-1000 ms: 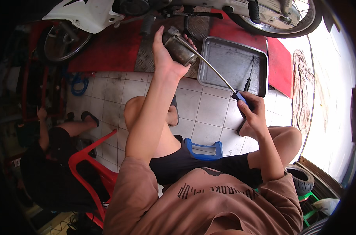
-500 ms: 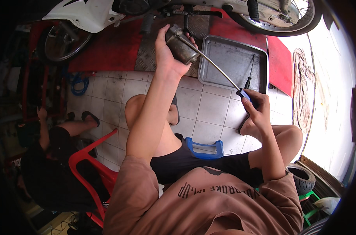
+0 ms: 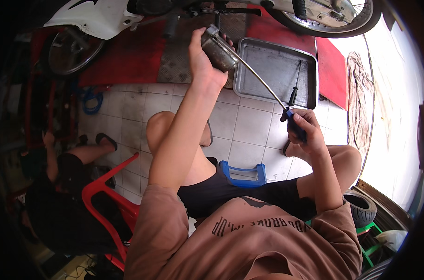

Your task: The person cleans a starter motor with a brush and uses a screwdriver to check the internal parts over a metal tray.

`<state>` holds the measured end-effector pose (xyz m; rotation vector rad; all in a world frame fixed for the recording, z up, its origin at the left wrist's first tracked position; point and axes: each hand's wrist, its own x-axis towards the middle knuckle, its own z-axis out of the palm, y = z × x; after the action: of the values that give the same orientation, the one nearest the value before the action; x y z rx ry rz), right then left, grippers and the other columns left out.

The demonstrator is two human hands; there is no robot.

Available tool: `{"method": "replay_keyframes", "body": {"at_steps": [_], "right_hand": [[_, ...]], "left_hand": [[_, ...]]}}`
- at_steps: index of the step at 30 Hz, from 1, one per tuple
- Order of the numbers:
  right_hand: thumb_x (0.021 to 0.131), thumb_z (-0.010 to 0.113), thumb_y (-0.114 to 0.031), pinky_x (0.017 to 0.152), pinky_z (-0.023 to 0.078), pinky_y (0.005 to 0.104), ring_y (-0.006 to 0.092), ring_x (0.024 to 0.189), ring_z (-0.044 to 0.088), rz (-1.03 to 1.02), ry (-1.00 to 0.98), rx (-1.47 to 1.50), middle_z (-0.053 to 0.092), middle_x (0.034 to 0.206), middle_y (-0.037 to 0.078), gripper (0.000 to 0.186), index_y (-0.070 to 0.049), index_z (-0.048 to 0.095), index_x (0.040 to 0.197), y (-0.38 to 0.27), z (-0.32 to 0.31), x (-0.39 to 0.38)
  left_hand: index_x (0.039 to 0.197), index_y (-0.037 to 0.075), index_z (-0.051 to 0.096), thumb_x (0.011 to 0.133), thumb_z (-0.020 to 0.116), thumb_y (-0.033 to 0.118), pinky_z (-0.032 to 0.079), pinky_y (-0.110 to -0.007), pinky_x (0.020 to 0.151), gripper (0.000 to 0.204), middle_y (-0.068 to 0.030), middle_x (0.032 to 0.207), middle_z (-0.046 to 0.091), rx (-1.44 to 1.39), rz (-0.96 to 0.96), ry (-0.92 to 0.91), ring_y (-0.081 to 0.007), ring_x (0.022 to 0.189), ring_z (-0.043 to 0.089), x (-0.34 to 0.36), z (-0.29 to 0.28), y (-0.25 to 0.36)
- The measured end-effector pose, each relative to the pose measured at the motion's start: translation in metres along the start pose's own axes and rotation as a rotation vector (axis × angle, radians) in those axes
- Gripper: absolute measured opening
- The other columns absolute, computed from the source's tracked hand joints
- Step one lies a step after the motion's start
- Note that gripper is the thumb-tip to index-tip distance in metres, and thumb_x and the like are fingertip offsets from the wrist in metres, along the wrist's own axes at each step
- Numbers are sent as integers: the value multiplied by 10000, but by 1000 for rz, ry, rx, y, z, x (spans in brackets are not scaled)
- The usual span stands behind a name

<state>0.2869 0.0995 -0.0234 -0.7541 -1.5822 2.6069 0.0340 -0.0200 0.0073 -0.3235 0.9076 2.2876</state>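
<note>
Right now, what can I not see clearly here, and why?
In the head view:
Left hand: most fingers are hidden behind the metal part.
Screwdriver: handle partly covered by the right hand; tip too small to place.
Motorcycle: top cut off by the upper edge.
Co-worker: what their hand touches is lost in shadow.

Motorcycle repair workshop, judging by contents. White motorcycle (image 3: pixel 95 21) on red platform (image 3: pixel 128 60), tread-plate strip (image 3: pixel 172 70) mid-platform. Metal tray (image 3: pixel 268 51) overlapping platform's near edge, black-handled screwdriver (image 3: pixel 293 95) inside. Blue-handled screwdriver (image 3: pixel 290 114) in hand. Loose tyre (image 3: pixel 368 215), no wheel in it, at far right. Stained cloth (image 3: pixel 357 98) beyond platform's right edge. Blue coiled hose or cable (image 3: pixel 91 111) off near edge, left. White-tiled floor (image 3: pixel 249 123), grimy patches.
</note>
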Motion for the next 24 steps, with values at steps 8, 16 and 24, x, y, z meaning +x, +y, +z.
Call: {"method": "replay_keyframes", "body": {"at_steps": [8,16,24], "right_hand": [[794,626,-50,541,449,254,199,548,625,-805,500,-1142,628,666,130,197,20,649,976,2,10,-2],[811,736,-96,716,470,231,100,783,571,-718,630,-573,626,919,69,261,29,614,1006,-9,-19,-12],[890,616,-133,543,405,200,83,627,520,-386,486,-157,597,931,97,302,18,576,1149,-13,-26,-17]], "left_hand": [[910,99,576,836,571,371,509,-370,709,282,-52,827,607,20,6,159,-214,763,603,18,-4,-29],[839,131,583,851,517,416,514,-384,682,293,-21,805,596,52,-109,242,-194,747,592,36,-1,-54],[800,139,574,849,520,419,510,-384,677,289,-15,770,585,29,-125,237,-184,733,582,44,4,-60]]}}
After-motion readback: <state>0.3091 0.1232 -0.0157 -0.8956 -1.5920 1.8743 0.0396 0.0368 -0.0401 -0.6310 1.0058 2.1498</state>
